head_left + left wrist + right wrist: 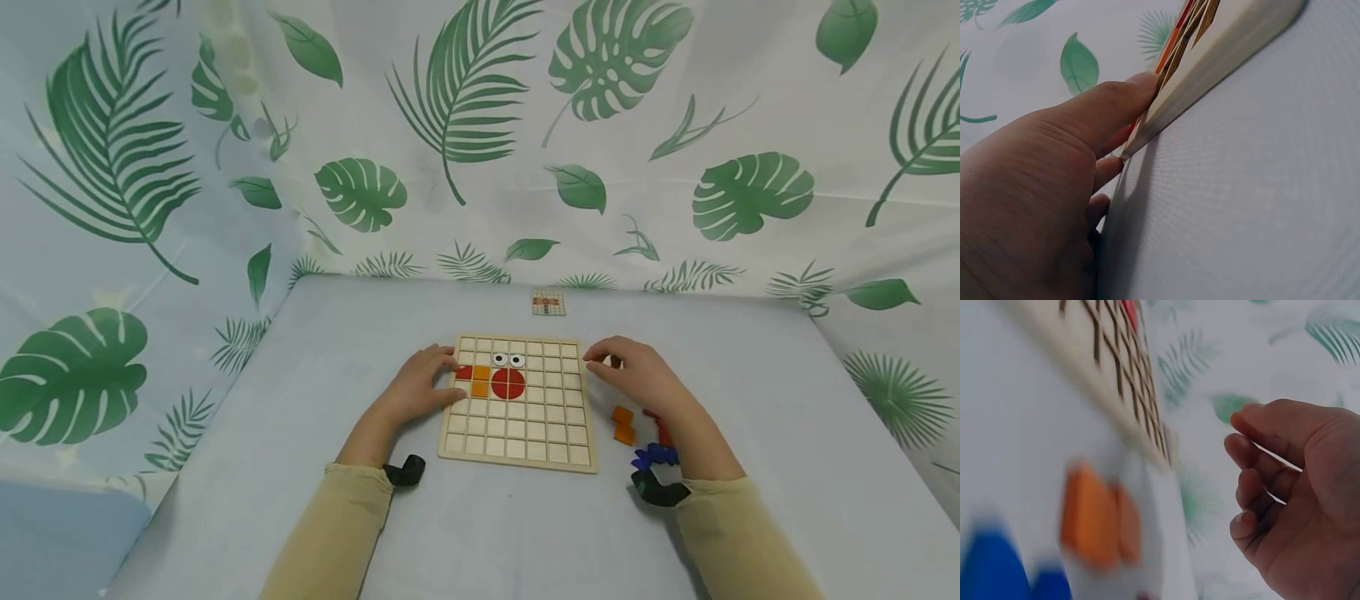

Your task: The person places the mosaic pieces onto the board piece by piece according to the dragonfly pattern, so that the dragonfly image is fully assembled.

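Note:
A square wooden grid board [517, 432] lies in the middle of the table. On it are two eye tiles [508, 360], a red disc [508, 383] of quarter pieces, orange tiles [480, 382] and a red piece [464, 372]. My left hand [416, 385] rests at the board's left edge, its thumb over the rim beside the orange tiles and fingertips by the red piece. In the left wrist view the thumb [1141, 84] touches the board's edge. Just off the right edge, my right hand [637, 371] hovers with loosely bent fingers [1247, 487]; nothing shows between them.
Orange pieces [623, 425], blue pointed pieces [655, 455] and red pieces [664, 433] lie right of the board, partly under the right forearm. A small pattern card [548, 302] lies behind the board. Leaf-printed cloth [457, 225] walls the table's back and sides.

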Demonstrator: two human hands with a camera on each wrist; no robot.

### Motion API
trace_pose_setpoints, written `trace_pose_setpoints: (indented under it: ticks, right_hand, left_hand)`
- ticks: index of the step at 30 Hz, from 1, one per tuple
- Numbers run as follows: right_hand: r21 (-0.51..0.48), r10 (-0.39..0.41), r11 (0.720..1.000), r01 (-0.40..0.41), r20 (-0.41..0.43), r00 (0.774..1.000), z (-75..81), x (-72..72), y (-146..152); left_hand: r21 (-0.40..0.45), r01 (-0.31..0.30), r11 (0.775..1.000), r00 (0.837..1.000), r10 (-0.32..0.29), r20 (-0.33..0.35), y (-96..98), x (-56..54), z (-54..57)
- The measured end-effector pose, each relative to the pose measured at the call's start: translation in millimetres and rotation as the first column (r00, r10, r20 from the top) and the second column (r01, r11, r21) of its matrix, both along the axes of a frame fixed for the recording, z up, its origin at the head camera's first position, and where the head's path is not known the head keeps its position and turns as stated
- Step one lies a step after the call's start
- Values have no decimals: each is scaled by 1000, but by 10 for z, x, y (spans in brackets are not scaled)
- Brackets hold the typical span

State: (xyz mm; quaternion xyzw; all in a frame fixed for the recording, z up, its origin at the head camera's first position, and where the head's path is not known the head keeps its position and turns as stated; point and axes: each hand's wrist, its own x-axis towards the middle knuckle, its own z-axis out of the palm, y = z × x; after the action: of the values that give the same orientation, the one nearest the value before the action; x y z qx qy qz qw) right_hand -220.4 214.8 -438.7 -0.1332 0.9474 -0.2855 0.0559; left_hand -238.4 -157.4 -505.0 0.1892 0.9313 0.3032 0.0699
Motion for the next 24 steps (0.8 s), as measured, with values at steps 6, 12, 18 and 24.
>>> trace_pose_setpoints:
  ticks: [6,12,18,24]
  right_hand:
    - [47,-64,997,61,65,996,34,91,475]
    - [61,-78,996,69,156,985,-43,142,793]
    - [71,-54,997,36,272,961,-181,134,939]
    - [67,-48,997,28,320,946,-260,119,939]
  left_hand:
    - [11,-5,1000,1000,5,17,-11,18,7]
    - [6,-10,1000,1000,10,16,-12,24,5]
    - [8,-13,1000,1000,13,15,-6,18,-5]
    - [11,-12,1000,1000,12,22,2,15,3]
